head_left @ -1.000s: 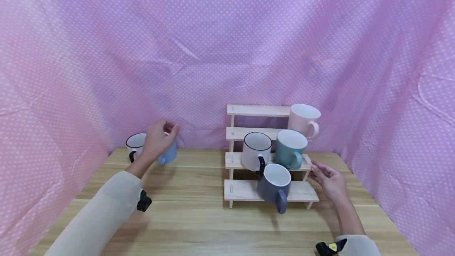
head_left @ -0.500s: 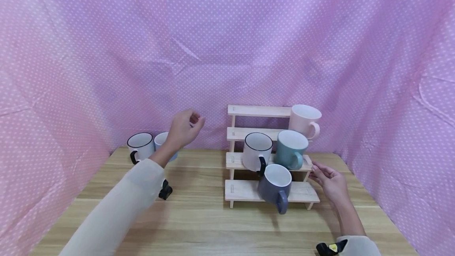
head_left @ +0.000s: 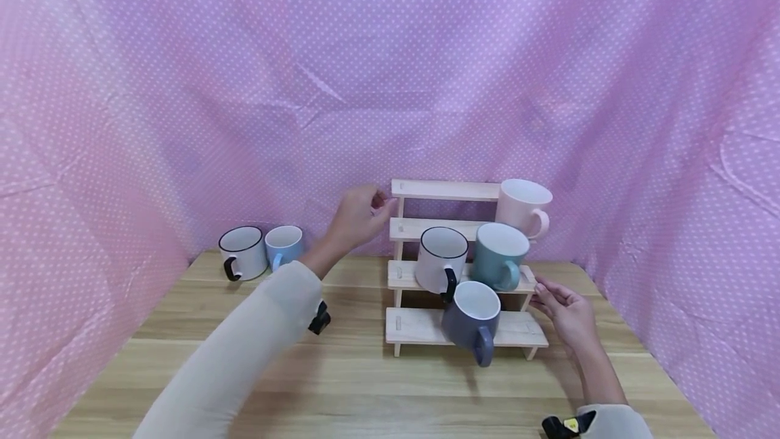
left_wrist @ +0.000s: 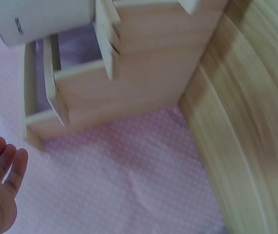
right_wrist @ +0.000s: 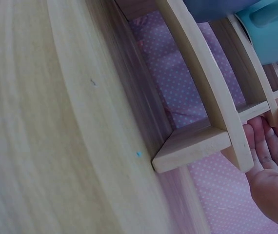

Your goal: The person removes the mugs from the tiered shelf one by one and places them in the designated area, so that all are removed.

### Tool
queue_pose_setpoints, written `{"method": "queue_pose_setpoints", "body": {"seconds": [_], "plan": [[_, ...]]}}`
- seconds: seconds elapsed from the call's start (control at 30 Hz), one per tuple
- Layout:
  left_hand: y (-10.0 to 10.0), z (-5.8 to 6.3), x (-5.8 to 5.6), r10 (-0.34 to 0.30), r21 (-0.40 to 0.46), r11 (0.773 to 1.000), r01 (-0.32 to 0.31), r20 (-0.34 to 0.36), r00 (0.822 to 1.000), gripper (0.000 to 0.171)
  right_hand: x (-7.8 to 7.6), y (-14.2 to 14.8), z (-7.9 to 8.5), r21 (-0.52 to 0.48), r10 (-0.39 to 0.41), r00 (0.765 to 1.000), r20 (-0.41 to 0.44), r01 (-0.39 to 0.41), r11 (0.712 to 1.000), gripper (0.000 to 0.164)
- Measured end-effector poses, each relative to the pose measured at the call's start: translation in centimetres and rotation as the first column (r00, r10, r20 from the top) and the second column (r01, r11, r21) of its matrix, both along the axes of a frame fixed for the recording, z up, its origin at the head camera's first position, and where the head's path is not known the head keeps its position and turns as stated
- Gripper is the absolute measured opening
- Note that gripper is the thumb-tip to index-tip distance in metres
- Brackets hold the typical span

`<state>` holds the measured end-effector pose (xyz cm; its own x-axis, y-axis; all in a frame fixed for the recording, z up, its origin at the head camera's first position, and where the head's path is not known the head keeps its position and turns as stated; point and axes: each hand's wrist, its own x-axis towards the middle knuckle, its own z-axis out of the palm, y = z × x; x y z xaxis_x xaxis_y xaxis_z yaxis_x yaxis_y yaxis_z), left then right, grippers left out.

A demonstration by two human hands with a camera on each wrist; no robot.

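Observation:
A stepped wooden rack point(head_left: 445, 190) stands on the table. My right hand point(head_left: 571, 320) grips the right end of its second step from the bottom; in the right wrist view the thumb of this hand point(right_wrist: 275, 187) lies over the edge, fingers beneath. Holding nothing, my left hand point(head_left: 359, 217) hovers beside the rack's top left corner, and the left wrist view shows its fingers point(left_wrist: 17, 170) loosely bent, apart from the wood. On the rack sit a pink mug point(head_left: 510, 212) higher up, a teal mug point(head_left: 489, 259), a white black-rimmed mug point(head_left: 431, 271) and a slate-blue mug point(head_left: 466, 327) lowest.
Another white black-rimmed mug point(head_left: 251, 263) and a light blue mug point(head_left: 294, 248) stand side by side at the table's back left. Pink dotted cloth point(head_left: 341, 87) hangs behind and around the wooden table point(head_left: 341, 385).
My left hand has moved right, from over the light blue mug to the rack's upper left corner, uncovering both left mugs. The right hand has stayed at the rack.

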<state>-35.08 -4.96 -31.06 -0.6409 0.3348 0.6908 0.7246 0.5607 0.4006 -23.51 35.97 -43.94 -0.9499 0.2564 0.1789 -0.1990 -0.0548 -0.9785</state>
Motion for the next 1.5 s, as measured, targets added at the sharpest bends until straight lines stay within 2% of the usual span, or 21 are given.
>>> {"method": "queue_pose_setpoints", "body": {"seconds": [0.2,0.57,0.77,1.1,1.3,1.5], "plan": [[2.8,0.6,0.3,-0.016,-0.050,0.999,0.014,-0.041,0.999,0.018,0.0,-0.2,0.0,-0.012,0.009,1.000,-0.008,-0.009,1.000,0.022],[7.1,1.5,1.5,-0.042,-0.124,0.991,0.051,0.074,0.996,0.025,0.1,-0.4,0.1,-0.015,0.009,1.000,-0.006,-0.009,1.000,0.032],[9.6,2.3,2.2,-0.068,-0.164,0.984,0.076,0.054,0.996,0.029,0.3,-0.2,0.1,-0.018,0.012,1.000,-0.009,-0.012,1.000,0.028],[13.1,2.8,3.4,-0.132,-0.226,0.965,0.133,0.019,0.991,0.030,0.2,0.0,0.2,-0.002,0.030,0.999,-0.038,-0.031,1.000,0.035],[15.1,3.4,4.4,-0.167,-0.261,0.948,0.182,0.076,0.983,0.037,0.3,0.0,0.4,0.000,0.027,0.999,-0.028,-0.027,1.000,0.027],[16.9,3.8,5.2,-0.198,-0.278,0.931,0.237,0.164,0.967,0.044,0.3,0.0,0.1,0.011,0.021,1.000,0.003,-0.021,1.000,0.024]]}}
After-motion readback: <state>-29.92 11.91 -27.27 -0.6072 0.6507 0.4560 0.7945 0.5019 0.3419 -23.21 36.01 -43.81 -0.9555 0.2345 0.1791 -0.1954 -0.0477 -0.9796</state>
